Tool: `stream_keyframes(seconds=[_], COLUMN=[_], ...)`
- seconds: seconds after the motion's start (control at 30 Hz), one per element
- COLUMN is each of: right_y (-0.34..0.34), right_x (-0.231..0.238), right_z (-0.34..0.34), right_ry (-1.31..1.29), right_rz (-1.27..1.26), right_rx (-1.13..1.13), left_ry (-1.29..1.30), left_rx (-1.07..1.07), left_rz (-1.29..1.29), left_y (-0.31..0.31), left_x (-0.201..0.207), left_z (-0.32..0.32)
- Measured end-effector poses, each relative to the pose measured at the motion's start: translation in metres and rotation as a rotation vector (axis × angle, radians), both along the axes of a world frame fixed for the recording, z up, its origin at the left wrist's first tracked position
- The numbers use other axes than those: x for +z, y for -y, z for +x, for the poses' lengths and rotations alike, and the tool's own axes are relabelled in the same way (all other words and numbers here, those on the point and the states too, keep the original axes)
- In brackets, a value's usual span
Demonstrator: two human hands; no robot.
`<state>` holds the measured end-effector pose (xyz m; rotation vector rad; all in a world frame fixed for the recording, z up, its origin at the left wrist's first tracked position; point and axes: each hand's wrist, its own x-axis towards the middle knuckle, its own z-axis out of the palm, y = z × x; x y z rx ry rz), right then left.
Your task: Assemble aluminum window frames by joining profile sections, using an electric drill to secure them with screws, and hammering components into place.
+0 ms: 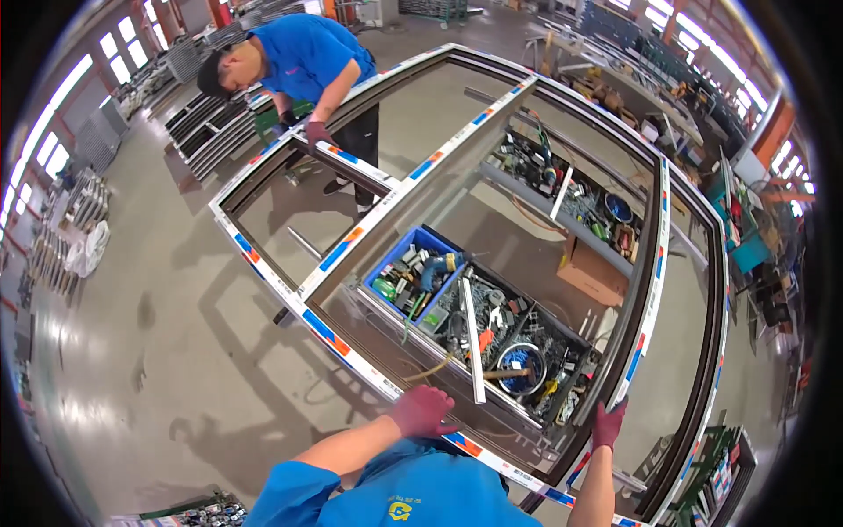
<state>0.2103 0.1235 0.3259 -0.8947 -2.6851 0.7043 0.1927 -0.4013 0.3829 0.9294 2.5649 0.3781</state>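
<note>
The large rectangular window frame of dark metal profiles wrapped in white protective tape with blue and orange marks [413, 176] lies flat at about waist height, spanning most of the view above a grey concrete workshop floor [176, 351]. Its near rail runs across just in front of the person in a blue shirt who wears the camera. The left hand in a dark red glove [423, 411] lies on top of this near rail, fingers curled over its edge and grasping it. The right hand, gloved the same way [608, 424], presses its fingers against the foot of the inner upright bar [652, 281] where that bar meets the near rail; whether it grips the bar or only rests on it cannot be told.

Seen through the frame's openings, below it, is a long tray trolley full of hardware [492, 334]: a blue plastic bin of small parts [413, 272], loose fittings, a round coil of blue wire [521, 358] and a short pale profile piece. Further back stand a cardboard box [593, 268] and a shelf of tools.

At the far corner of the frame a co-worker in a blue shirt and dark cap [299, 61] bends over it, one gloved hand [316, 133] on a cross bar.
</note>
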Motion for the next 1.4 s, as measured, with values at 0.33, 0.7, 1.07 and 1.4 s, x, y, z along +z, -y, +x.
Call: stream_keyframes(seconds=[0.33, 0.7, 1.07, 1.4], right_y=[0.004, 0.012, 0.151, 0.189], right_x=[0.011, 0.009, -0.039, -0.277], right_z=[0.004, -0.010, -0.071, -0.191], right_ry=[0.105, 0.108, 0.355, 0.718], right_rz=[0.024, 0.219, -0.259, -0.555], right_rx=[-0.052, -0.103, 0.324, -0.615], left_ry=[0.032, -0.010, 0.071, 0.091], left_rx=[-0.007, 0.043, 0.070, 0.088], left_rz=[0.100, 0.128, 0.116, 0.144], left_y=[0.004, 0.004, -0.013, -0.027], left_x=[-0.006, -0.012, 0.008, 0.002], left_z=[0.008, -0.002, -0.007, -0.014])
